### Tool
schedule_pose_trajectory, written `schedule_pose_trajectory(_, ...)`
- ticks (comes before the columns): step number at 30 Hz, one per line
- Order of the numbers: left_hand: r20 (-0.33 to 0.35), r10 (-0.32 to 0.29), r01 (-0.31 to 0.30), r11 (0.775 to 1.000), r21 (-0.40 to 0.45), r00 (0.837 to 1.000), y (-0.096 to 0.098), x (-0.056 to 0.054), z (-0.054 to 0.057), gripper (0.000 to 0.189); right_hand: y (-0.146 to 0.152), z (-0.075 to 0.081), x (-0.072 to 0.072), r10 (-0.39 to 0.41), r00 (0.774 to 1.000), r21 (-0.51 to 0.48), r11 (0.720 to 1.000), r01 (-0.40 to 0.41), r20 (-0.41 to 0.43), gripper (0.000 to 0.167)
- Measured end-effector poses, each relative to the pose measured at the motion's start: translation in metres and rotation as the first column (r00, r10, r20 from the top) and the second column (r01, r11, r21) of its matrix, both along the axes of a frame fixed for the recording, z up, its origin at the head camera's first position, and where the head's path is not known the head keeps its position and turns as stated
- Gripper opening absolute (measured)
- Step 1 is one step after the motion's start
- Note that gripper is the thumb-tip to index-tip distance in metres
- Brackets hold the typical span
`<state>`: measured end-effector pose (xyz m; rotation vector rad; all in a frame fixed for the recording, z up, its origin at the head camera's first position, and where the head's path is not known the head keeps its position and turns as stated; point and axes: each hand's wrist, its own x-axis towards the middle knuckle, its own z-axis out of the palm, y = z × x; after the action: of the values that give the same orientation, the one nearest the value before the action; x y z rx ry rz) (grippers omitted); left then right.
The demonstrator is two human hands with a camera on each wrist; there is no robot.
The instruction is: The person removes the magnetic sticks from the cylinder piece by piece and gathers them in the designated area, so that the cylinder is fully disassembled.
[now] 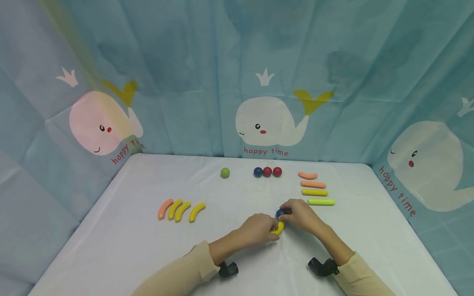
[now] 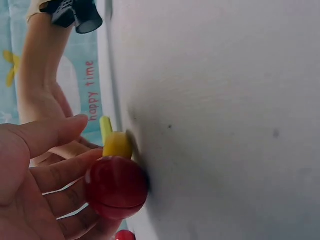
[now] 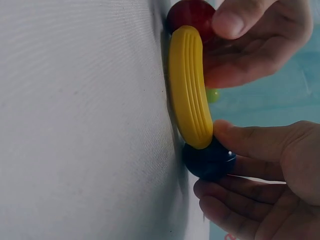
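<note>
A curved yellow rod [image 3: 190, 85] lies close over the white table with a ball at each end. At its one end my left hand [image 1: 258, 230] has its fingers round a red ball [image 2: 117, 187], the thumb near the ball's edge; the hand hides this ball in the head view. My right hand [image 1: 301, 214] pinches a dark blue ball [image 3: 209, 159] at the rod's other end, thumb by the join and fingertips on the far side.
Farther back stand a green ball [image 1: 224, 172], another blue ball [image 1: 258, 172] and two red balls [image 1: 272, 172]. On the right lie straight and curved rods, such as a yellow-green rod [image 1: 321, 202]. Several curved rods [image 1: 182, 211] lie left. A whale-print curtain [image 1: 207, 102] borders the white table [image 1: 122, 246].
</note>
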<state>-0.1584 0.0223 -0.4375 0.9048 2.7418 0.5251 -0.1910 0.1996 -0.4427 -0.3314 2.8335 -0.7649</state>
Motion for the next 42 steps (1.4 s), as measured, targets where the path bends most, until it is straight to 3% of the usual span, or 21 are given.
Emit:
schedule_pose_trajectory(8,0.007,0.024,-0.024,0.999,-0.021,1.000,0.0045,0.0001,0.0004,0.011,-0.0013,0.0013,0.0000,-0.004,1.000,0.008,1.000,0.004,-0.002,0.030)
schedule_pose_trajectory(13,0.016,0.030,-0.030,0.999,-0.035,0.999,0.0053,-0.0006,-0.0022,0.020,-0.0019,0.0003,0.0010,-0.005,1.000,0.005,1.000,0.005,0.003,0.030)
schedule_pose_trajectory(30,-0.008,0.034,-0.035,0.999,-0.022,0.999,0.0056,0.0004,-0.0016,0.018,0.0011,-0.0005,0.0034,0.004,1.000,-0.016,1.000,-0.004,0.010,0.027)
schedule_pose_trajectory(37,-0.042,0.027,-0.030,0.997,-0.070,0.999,0.0063,0.0013,0.0015,0.016,-0.0014,-0.0015,0.0042,0.006,0.998,0.022,1.000,-0.004,-0.057,0.024)
schedule_pose_trajectory(42,-0.015,0.013,-0.014,0.998,-0.068,1.000,0.0058,0.0029,0.0033,0.015,-0.0027,-0.0034,0.0041,-0.023,0.996,0.026,0.999,0.026,-0.088,0.026)
